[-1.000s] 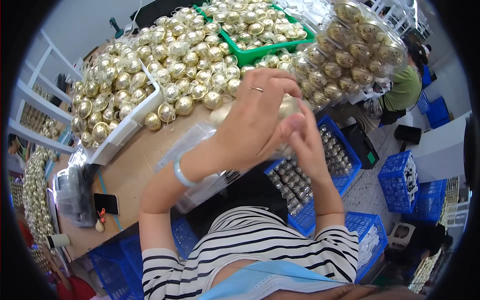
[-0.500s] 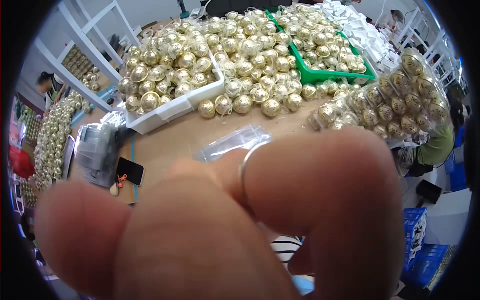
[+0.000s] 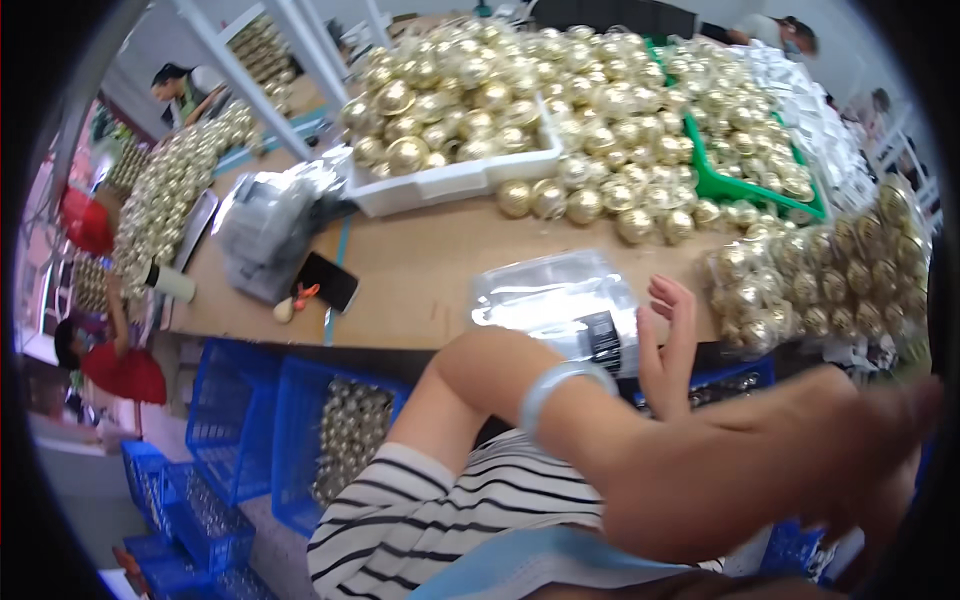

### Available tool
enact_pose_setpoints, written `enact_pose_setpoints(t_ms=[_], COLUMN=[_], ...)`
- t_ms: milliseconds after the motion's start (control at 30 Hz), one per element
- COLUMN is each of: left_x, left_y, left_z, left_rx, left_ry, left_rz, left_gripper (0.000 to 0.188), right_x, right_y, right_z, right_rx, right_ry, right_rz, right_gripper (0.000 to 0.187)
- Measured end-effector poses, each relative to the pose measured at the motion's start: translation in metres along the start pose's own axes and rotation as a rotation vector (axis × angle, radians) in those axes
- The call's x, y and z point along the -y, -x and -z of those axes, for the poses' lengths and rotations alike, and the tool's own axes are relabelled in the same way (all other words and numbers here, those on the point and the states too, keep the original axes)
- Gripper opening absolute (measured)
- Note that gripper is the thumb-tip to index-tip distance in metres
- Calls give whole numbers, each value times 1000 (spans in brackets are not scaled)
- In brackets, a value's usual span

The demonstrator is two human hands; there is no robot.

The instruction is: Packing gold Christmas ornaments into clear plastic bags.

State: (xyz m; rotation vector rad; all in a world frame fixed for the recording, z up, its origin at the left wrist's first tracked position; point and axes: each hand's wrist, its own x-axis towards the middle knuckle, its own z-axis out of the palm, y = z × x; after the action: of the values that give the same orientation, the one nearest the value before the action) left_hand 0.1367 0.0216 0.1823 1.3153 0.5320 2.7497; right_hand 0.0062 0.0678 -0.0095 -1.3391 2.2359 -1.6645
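My left forearm crosses in front of me to the right, with a pale bracelet [image 3: 565, 390] on it. At its end my left hand [image 3: 800, 460] is close to the camera and smeared by motion, so its fingers do not read clearly. Behind that forearm my right hand [image 3: 672, 350] rises by the table's front edge, thumb and fingers apart, with nothing visible in it. Beside its thumb lies a clear plastic bag [image 3: 545, 300] with a dark printed label. I cannot tell whether the thumb touches the bag.
Gold ball ornaments fill a white tray [image 3: 455, 180] and a green tray [image 3: 745, 188], with more piled between them. Packed ornaments [image 3: 830, 280] stand at right. Plastic packs [image 3: 265, 235] and a phone [image 3: 328, 281] lie left; blue crates [image 3: 235, 420] stand below. Other people work at left and behind.
My hand that filled the foreground has moved away to the right. The view has shifted, showing my left arm, the bag and my right hand beside it.
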Motion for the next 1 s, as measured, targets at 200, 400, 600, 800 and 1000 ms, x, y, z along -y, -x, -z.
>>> enact_pose_setpoints(t_ms=[200, 400, 600, 800, 1000], left_x=[51, 47, -3, -84, -99], left_y=[-15, 53, 139, 225, 220], left_z=[42, 46, 108, 185, 192], left_rx=[145, -31, -183, -991, -838], left_ry=[-173, -57, -1172, -2517, -2170], left_rz=[87, 385, 478, 494, 714], left_gripper=[31, 32, 23, 56, 51], right_x=[-8, -62, -79, -51, -58], right_y=[14, 16, 4, -2, 11], right_z=[10, 2, -31, -32, -40], right_rx=[59, 223, 334, 274, 22], right_ry=[1, -222, 535, 547, 527], right_rz=[-52, -353, -37, -63, 77], right_gripper=[28, 23, 84, 100, 74])
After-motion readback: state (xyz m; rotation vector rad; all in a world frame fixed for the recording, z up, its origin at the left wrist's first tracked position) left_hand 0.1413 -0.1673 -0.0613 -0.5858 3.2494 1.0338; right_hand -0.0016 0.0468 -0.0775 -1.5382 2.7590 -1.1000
